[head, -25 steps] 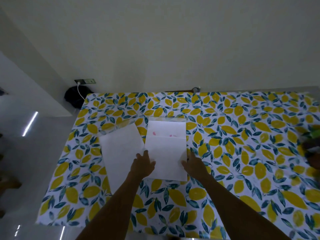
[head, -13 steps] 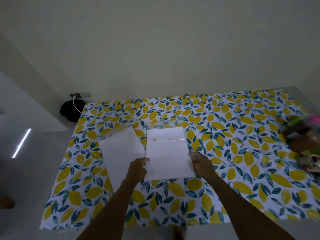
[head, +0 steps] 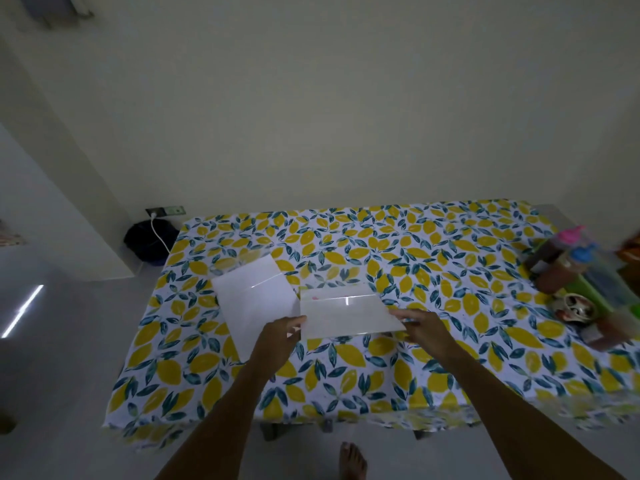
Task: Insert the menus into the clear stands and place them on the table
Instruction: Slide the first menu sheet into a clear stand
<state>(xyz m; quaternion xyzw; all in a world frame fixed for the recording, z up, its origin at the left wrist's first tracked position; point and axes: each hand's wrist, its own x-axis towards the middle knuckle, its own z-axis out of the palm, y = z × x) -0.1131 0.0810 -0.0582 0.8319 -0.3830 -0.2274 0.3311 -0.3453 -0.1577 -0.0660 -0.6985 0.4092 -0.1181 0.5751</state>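
Note:
Two clear stands with white menu sheets lie on the lemon-print tablecloth (head: 433, 271). The right stand (head: 346, 313) is tilted up at its near edge, with a faint pink mark near its top left. My left hand (head: 280, 336) grips its near left corner and my right hand (head: 420, 322) grips its near right corner. The left stand (head: 256, 296) lies flat and slanted beside it, its near end hidden by my left hand.
Bottles, jars and a green container (head: 575, 271) crowd the table's right edge. A black bag (head: 145, 240) with a white cable sits on the floor at the table's far left corner by a wall socket. My bare foot (head: 351, 462) stands below the near edge.
Both hands have closed on the right stand's near corners and raised its near edge off the cloth. The view has pulled back and shows the table's right end.

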